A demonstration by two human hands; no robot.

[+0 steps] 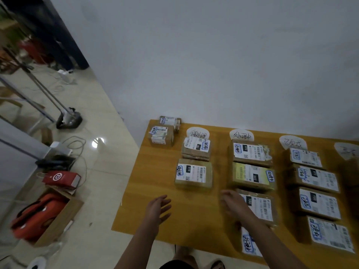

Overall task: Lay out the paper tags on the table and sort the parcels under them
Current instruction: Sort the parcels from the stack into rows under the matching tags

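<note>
– Forearms, both bare, enter from the bottom edge. State of the fingers?

– Left hand: fingers straight and spread, holding nothing, above bare counter. Right hand: fingers loosely curled at the near-left corner of the brown cardboard parcel marked 150. The area is blurred, so contact cannot be confirmed. No grip is evident.

– Why there?

– Judged: that parcel lies third in its column, so the right hand is likely squaring it into line. The left hand is free for the next pick.

– Layout?

– Yellow-brown wooden counter, set against the wall. White handwritten paper tags run along its far side, each heading a column. Parcels lie label-up beneath, presumably so that each blue-ringed marking can be matched to its tag.

– Count.

– Tags: four. First tag, second tag, third tag, and fourth tag, which is cut by the right edge. Parcels: two under the first, and four under the second, the nearest one partly hidden by the right forearm. Four lie under the third. Something brown lies under the fourth, not countable. Two small taped cardboard boxes sit at the far-left corner under no tag, judged unsorted.
</note>
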